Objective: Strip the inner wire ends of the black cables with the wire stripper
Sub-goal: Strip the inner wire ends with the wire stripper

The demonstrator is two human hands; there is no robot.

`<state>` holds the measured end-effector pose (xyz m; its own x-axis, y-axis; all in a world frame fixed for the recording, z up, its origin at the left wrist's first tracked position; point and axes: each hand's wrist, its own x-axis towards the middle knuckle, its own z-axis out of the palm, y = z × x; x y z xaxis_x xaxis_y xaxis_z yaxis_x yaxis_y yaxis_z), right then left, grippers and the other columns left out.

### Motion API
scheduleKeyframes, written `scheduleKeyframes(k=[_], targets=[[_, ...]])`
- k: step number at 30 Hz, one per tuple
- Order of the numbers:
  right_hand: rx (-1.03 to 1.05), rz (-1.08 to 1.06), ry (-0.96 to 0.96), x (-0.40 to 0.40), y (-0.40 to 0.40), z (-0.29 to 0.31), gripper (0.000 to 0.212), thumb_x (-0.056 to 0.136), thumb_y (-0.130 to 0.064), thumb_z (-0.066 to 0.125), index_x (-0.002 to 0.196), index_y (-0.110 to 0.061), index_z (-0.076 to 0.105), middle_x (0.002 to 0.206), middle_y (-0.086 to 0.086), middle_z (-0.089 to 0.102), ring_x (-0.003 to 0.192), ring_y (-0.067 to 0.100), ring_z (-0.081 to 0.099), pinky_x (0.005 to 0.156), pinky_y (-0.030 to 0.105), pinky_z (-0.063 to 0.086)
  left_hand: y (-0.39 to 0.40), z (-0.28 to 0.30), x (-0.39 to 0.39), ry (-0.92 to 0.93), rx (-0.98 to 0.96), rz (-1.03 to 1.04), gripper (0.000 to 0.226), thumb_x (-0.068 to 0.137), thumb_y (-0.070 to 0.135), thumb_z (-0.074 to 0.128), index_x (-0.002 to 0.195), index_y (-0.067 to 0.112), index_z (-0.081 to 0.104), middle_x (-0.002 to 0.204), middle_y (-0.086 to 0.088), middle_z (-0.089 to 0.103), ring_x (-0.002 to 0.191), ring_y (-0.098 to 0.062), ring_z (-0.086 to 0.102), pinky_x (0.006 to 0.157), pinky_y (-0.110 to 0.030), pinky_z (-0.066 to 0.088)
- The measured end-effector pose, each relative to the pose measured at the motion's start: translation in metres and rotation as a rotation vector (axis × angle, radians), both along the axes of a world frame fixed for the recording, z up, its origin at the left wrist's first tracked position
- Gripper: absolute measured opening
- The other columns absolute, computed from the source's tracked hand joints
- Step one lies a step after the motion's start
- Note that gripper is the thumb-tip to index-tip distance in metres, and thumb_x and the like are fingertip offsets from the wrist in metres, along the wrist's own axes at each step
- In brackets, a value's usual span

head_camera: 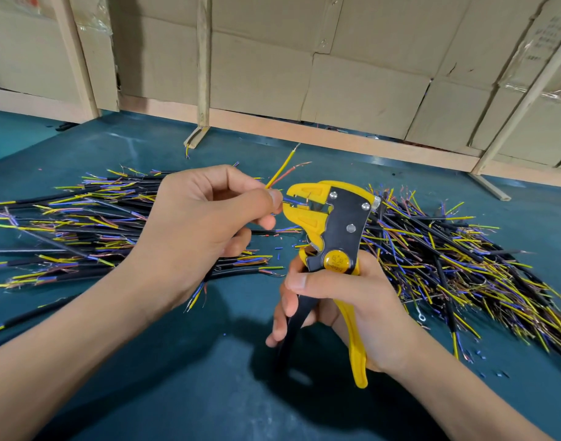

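While the left hand (206, 214) pinches a cable's coloured inner wires between thumb and curled fingers, the right hand (346, 300) wraps its fingers around the two handles of the wire stripper (331, 237), holding the tool upright with its yellow head just beside the left thumb tip. A blue wire (294, 202) runs from the left fingertips straight into the stripper's mouth, so the step in hand looks like stripping that one end; whether the handles are being squeezed yet cannot be told. Above the left thumb, a yellow wire (280, 169) and a red wire (290, 172) of the same cable stick up and away, and both seem to end in bare strands, which suggests they are already done and the blue one is the last of this cable.

To the left of and behind the left hand lies a spread of black cables (66, 214), and to the right of the right hand lies a larger heap (447, 249). Many ends in both show fine coppery strands, but at this size it is hard to say which pile is finished and which is waiting. Small snippets of insulation (279, 248) are scattered on the green table (209, 361) between and below the hands, a sign of a good deal of stripping done. Judging by the number of cables, the job is somewhere in the middle, with plenty possibly left.
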<state>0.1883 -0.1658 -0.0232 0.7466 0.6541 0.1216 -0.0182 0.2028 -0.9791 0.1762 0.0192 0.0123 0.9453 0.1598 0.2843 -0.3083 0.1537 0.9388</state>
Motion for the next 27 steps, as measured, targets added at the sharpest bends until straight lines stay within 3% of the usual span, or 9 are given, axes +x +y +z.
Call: scheduleKeyframes(k=[4,10,12,14,16,18,21,27], targets=[[-0.012,-0.045,-0.009,-0.001,0.000,0.000,0.010,0.079,-0.012,0.065,0.071,-0.007,0.063,0.062,0.014,0.059,0.053,0.037,0.064,0.059,0.073,0.046,-0.001,-0.001,0.000,-0.012,0.003,0.001,0.021,0.081,0.006,0.077,0.062,0.013,0.071,0.062,-0.012,0.063,0.058,-0.035,0.020,0.041,-0.018,0.021],[-0.031,-0.060,-0.016,-0.001,0.001,0.001,0.014,0.072,-0.014,0.064,0.061,-0.006,0.062,0.054,0.016,0.058,0.047,0.035,0.061,0.054,0.076,0.041,0.002,-0.004,0.001,-0.062,0.045,-0.023,0.012,0.077,0.008,0.082,0.069,0.014,0.074,0.064,-0.010,0.064,0.042,-0.018,0.027,0.040,-0.018,0.025],[-0.026,-0.069,0.015,-0.004,0.003,0.004,0.014,0.067,-0.016,0.063,0.057,-0.007,0.061,0.051,0.016,0.055,0.043,0.033,0.058,0.050,0.064,0.046,0.004,-0.005,0.002,-0.090,0.076,-0.056,0.006,0.077,0.012,0.077,0.072,0.015,0.076,0.071,-0.009,0.066,0.043,-0.017,0.031,0.042,-0.019,0.028],[0.004,-0.127,0.106,-0.008,0.007,0.004,0.016,0.057,-0.019,0.064,0.051,-0.007,0.056,0.048,0.014,0.048,0.036,0.029,0.051,0.044,0.043,0.049,0.008,-0.006,0.003,-0.116,0.094,-0.071,0.007,0.078,0.012,0.072,0.075,0.017,0.076,0.075,-0.007,0.064,0.049,-0.018,0.034,0.046,-0.021,0.032],[0.033,-0.159,0.194,-0.010,0.009,0.002,0.019,0.050,-0.020,0.063,0.050,-0.006,0.050,0.047,0.013,0.043,0.034,0.027,0.046,0.042,0.034,0.048,0.014,-0.008,0.004,-0.170,0.223,-0.008,0.011,0.080,0.013,0.070,0.079,0.023,0.076,0.071,0.000,0.061,0.052,-0.016,0.040,0.052,-0.023,0.037],[0.051,-0.111,0.267,-0.007,0.012,-0.001,0.016,0.056,-0.014,0.066,0.059,-0.004,0.053,0.055,0.015,0.047,0.042,0.029,0.053,0.049,0.041,0.053,0.018,-0.010,0.005,-0.227,0.420,0.067,0.010,0.084,0.015,0.073,0.084,0.026,0.074,0.068,0.007,0.064,0.057,-0.008,0.051,0.058,-0.018,0.043],[0.120,-0.025,0.294,0.001,0.008,0.000,0.010,0.079,-0.011,0.059,0.073,-0.003,0.060,0.069,0.017,0.055,0.061,0.036,0.062,0.068,0.056,0.057,0.022,-0.011,0.005,-0.251,0.496,0.135,0.008,0.088,0.015,0.077,0.089,0.022,0.073,0.079,0.005,0.072,0.072,-0.002,0.061,0.070,-0.014,0.047],[0.162,-0.009,0.276,0.007,0.001,0.002,0.011,0.080,-0.015,0.065,0.077,-0.005,0.064,0.072,0.017,0.058,0.065,0.037,0.064,0.070,0.057,0.056,0.022,-0.012,0.006,-0.247,0.610,0.231,0.005,0.094,0.025,0.068,0.092,0.028,0.070,0.086,0.017,0.071,0.078,0.002,0.063,0.076,-0.010,0.044]])
